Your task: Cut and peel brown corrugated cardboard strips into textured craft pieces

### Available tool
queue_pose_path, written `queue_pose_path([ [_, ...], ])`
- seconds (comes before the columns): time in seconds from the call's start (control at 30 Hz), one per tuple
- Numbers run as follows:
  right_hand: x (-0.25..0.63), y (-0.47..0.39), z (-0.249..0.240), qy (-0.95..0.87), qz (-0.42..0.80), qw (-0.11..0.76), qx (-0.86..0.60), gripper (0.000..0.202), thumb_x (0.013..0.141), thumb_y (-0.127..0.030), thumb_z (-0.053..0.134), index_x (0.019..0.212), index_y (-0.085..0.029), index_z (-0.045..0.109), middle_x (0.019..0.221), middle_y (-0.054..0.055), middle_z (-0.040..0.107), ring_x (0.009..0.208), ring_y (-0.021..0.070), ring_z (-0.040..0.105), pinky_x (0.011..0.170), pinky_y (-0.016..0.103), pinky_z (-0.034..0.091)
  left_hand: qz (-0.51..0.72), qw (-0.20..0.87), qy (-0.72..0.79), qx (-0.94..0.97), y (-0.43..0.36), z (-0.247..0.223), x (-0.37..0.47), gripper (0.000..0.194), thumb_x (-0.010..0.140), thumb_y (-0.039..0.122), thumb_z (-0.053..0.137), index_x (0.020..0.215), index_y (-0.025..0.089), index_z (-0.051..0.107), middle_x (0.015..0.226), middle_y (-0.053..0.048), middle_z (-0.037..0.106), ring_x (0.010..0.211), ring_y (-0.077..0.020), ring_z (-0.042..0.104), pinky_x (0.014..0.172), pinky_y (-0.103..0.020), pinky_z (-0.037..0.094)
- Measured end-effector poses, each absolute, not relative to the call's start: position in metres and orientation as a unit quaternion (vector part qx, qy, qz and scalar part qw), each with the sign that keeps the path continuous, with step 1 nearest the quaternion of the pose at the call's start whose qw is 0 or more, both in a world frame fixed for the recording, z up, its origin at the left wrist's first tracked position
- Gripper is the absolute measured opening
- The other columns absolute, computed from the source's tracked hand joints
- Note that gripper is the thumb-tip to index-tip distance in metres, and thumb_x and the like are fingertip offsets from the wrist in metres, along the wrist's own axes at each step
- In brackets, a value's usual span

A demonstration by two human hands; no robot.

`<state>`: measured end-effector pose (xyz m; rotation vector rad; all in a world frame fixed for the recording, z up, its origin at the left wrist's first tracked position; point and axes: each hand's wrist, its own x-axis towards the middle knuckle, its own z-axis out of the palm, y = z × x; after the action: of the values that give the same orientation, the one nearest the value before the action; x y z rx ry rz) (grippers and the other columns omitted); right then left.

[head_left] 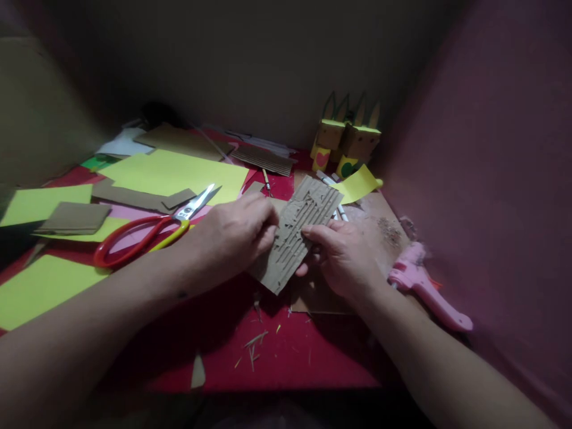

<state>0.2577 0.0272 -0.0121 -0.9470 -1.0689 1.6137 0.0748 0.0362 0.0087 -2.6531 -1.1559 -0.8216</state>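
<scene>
Both hands, left hand (236, 229) & right hand (342, 256), fingers closed pinching corrugated cardboard piece (297, 232). Risk: flutes tear unevenly w/ hard pull. Scissors (152, 229) at 9 o'clock, glue gun (422, 280) at 3.

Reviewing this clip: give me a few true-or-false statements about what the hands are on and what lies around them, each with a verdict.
1. Both hands hold the same piece of corrugated cardboard. True: the left hand grips its left edge and the right hand its right edge.
2. The scissors are in the right hand. False: they lie on the table, left of the left hand, untouched.
3. The scissors have red and yellow handles. True.
4. The pink glue gun lies left of the scissors. False: it lies to the right of the right hand, by the table's right edge.
5. Two small cardboard figures stand at the back of the table. True.
</scene>
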Motion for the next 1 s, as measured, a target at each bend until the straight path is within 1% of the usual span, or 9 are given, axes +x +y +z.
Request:
queue_pose_path([
  [0.1, 0.258, 0.027, -0.012, -0.443, 0.654, 0.475, -0.389, 0.011, 0.073, -0.021, 0.061, 0.070, -0.014, 0.068, 0.061, 0.004, 0.069, 0.043, 0.0115, 0.059, 0.040, 0.021, 0.051, -0.280, 0.041, -0.409, -0.867, 0.037, 0.011, 0.073, 0.015, 0.088, 0.020, 0.048, 0.081, 0.017, 0.061, 0.073, -0.003, 0.063, 0.062, -0.0150, 0.054, 0.058, -0.027, 0.042],
  [0.2, 0.258, 0.026, -0.014, -0.446, 0.643, 0.486, -0.388, 0.010, 0.075, -0.021, 0.062, 0.072, -0.015, 0.069, 0.062, 0.003, 0.069, 0.044, 0.0107, 0.059, 0.040, 0.021, 0.051, -0.279, 0.019, -0.401, -0.872, 0.037, 0.010, 0.073, 0.014, 0.089, 0.020, 0.050, 0.084, 0.017, 0.063, 0.073, -0.002, 0.063, 0.061, -0.0137, 0.054, 0.056, -0.025, 0.040],
  [0.33, 0.257, 0.023, -0.015, -0.453, 0.635, 0.485, -0.396, 0.014, 0.078, -0.027, 0.064, 0.071, -0.015, 0.069, 0.063, 0.002, 0.068, 0.049, 0.0117, 0.062, 0.046, 0.022, 0.055, -0.255, 0.043, -0.382, -0.887, 0.035, 0.005, 0.076, 0.013, 0.089, 0.019, 0.052, 0.081, 0.015, 0.062, 0.072, -0.003, 0.062, 0.063, -0.0148, 0.054, 0.056, -0.026, 0.040],
  [0.47, 0.254, 0.017, -0.010, -0.457, 0.625, 0.481, -0.411, 0.015, 0.078, -0.028, 0.066, 0.070, -0.015, 0.069, 0.065, 0.001, 0.069, 0.051, 0.0114, 0.062, 0.047, 0.023, 0.056, -0.237, 0.087, -0.367, -0.895, 0.032, 0.002, 0.079, 0.019, 0.092, 0.017, 0.046, 0.079, 0.013, 0.059, 0.070, -0.004, 0.057, 0.061, -0.0163, 0.053, 0.056, -0.028, 0.041],
  [0.63, 0.248, 0.009, 0.000, -0.477, 0.594, 0.465, -0.450, 0.015, 0.079, -0.025, 0.064, 0.070, -0.015, 0.070, 0.062, 0.001, 0.068, 0.047, 0.0094, 0.059, 0.047, 0.021, 0.054, -0.184, 0.098, -0.361, -0.909, 0.024, 0.000, 0.082, 0.025, 0.093, 0.016, 0.037, 0.076, 0.015, 0.054, 0.074, -0.006, 0.054, 0.057, -0.0169, 0.051, 0.049, -0.028, 0.037],
  [0.8, 0.249, 0.011, 0.000, -0.480, 0.606, 0.460, -0.437, 0.016, 0.079, -0.024, 0.064, 0.069, -0.014, 0.070, 0.061, 0.001, 0.068, 0.048, 0.0096, 0.058, 0.047, 0.021, 0.053, -0.244, 0.102, -0.357, -0.896, 0.025, 0.002, 0.081, 0.019, 0.089, 0.015, 0.043, 0.075, 0.014, 0.056, 0.067, -0.003, 0.052, 0.056, -0.0160, 0.049, 0.050, -0.027, 0.036],
  [0.9, 0.253, 0.015, -0.006, -0.472, 0.620, 0.472, -0.412, 0.012, 0.076, -0.024, 0.064, 0.071, -0.015, 0.070, 0.061, 0.001, 0.068, 0.046, 0.0105, 0.059, 0.044, 0.021, 0.053, -0.276, 0.089, -0.384, -0.877, 0.030, 0.006, 0.078, 0.017, 0.089, 0.018, 0.046, 0.078, 0.013, 0.058, 0.066, -0.002, 0.055, 0.055, -0.0148, 0.048, 0.051, -0.026, 0.035],
  [1.0, 0.256, 0.019, -0.011, -0.463, 0.632, 0.480, -0.395, 0.010, 0.077, -0.022, 0.063, 0.071, -0.016, 0.070, 0.060, 0.000, 0.068, 0.045, 0.0109, 0.059, 0.041, 0.020, 0.052, -0.299, 0.041, -0.385, -0.872, 0.033, 0.010, 0.075, 0.014, 0.088, 0.019, 0.051, 0.080, 0.013, 0.060, 0.069, -0.003, 0.059, 0.057, -0.0135, 0.050, 0.053, -0.025, 0.037],
])
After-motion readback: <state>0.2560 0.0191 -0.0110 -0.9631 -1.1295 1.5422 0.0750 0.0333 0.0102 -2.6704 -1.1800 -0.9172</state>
